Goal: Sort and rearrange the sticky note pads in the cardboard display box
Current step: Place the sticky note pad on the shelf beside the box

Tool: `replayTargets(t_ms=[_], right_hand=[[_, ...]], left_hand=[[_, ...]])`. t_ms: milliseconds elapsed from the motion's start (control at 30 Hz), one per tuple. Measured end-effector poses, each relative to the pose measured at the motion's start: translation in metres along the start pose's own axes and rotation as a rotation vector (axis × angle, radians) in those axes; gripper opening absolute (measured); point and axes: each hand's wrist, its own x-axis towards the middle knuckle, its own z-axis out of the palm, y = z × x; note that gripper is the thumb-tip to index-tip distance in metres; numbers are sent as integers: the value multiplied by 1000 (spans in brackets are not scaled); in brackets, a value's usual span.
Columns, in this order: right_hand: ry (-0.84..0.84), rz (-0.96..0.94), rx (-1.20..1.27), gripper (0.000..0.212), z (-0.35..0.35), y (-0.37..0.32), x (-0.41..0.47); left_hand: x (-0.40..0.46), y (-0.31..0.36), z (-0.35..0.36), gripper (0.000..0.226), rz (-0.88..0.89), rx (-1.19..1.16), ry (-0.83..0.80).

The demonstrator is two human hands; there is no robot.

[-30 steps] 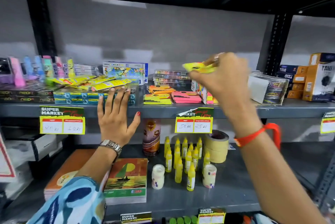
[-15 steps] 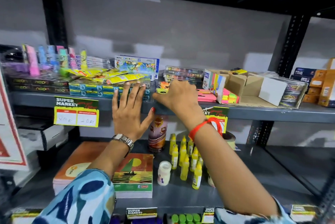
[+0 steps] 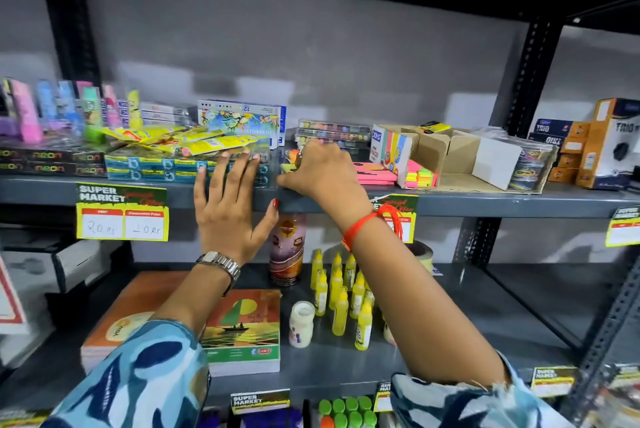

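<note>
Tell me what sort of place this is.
Most likely a shop's stationery aisle: metal shelving carries "Super Market" price tags, with glue bottles, notebooks and a cardboard display box of sticky notes.

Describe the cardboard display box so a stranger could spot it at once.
Look along the upper grey shelf, right of the right hand. The cardboard display box sits there, open-topped and mostly empty, with neon sticky note pads at its left end. Unlike the closed orange cartons further right, it is plain brown with a white divider.

Even overhead light is cast; soft shadows are thrown on the wall; edges are bent and blurred.
</note>
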Motion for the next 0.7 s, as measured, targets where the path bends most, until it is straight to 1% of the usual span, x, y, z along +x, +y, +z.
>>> replayTargets(t_ms=[133, 233, 300, 467, 533, 633, 700], right_hand=[[109, -24, 117, 57, 0, 9, -22], [184, -59, 164, 47, 2, 16, -30], [208, -58, 204, 44, -1, 20, -32], [286, -47, 515, 36, -18, 27, -35], [335, -46, 604, 35, -29, 33, -38], [424, -31, 665, 37, -50, 50, -43], [488, 6, 634, 38, -66, 70, -47]], left_hand=[[0, 1, -1, 61, 0, 5, 0], [0, 2, -1, 62, -1, 2, -2], [0, 3, -1, 61, -4, -5, 7], [1, 4, -2, 60, -3, -12, 22], [1, 4, -2, 60, -2, -8, 22], [1, 3, -1, 60, -2, 5, 24], [1, 4, -1, 60, -1, 3, 23]])
